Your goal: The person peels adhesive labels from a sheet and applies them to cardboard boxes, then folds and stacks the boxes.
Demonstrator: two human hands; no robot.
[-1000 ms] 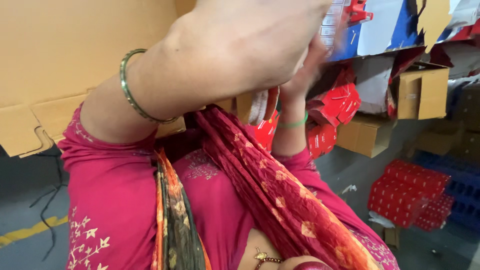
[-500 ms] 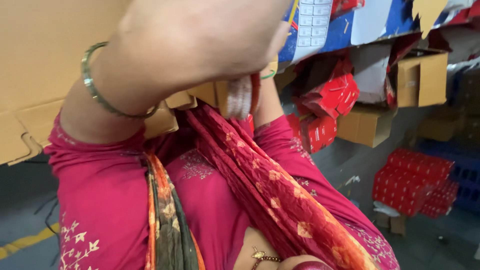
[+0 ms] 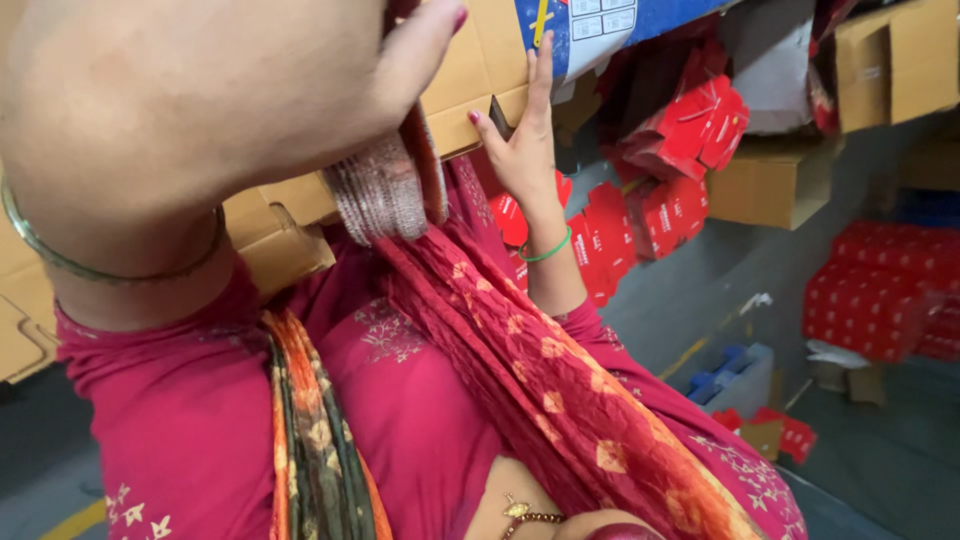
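Cardboard box (image 3: 470, 75), plain brown and flattened, is filling the top of the view, with both hands up against it. Fingers (image 3: 541, 75) of the right hand (image 3: 525, 140) are lying straight and close together, flat on the box's lower edge beside a dark slot, not curling round anything. Fingers (image 3: 425, 45) of the left hand (image 3: 200, 100) are bending over the gathered end of a red and orange patterned scarf (image 3: 520, 370), and its silvery border (image 3: 385, 190) is hanging just beneath them; whether they are truly pinching the cloth I cannot tell, since the hand is looming so near the camera. A thin metal bangle (image 3: 110, 270) is circling the left wrist and a green bangle (image 3: 548, 250) the right. Magenta sleeves are running down from both wrists. A blue and white printed carton (image 3: 590, 25) is touching the brown box above the right hand. Behind, small red cartons (image 3: 690, 125) are heaping among brown boxes (image 3: 775, 185). Lower down, a grey floor (image 3: 890, 460) is carrying a stack of red packs (image 3: 880, 290), a blue and white tray (image 3: 730, 380), and a yellow painted line (image 3: 75, 520).
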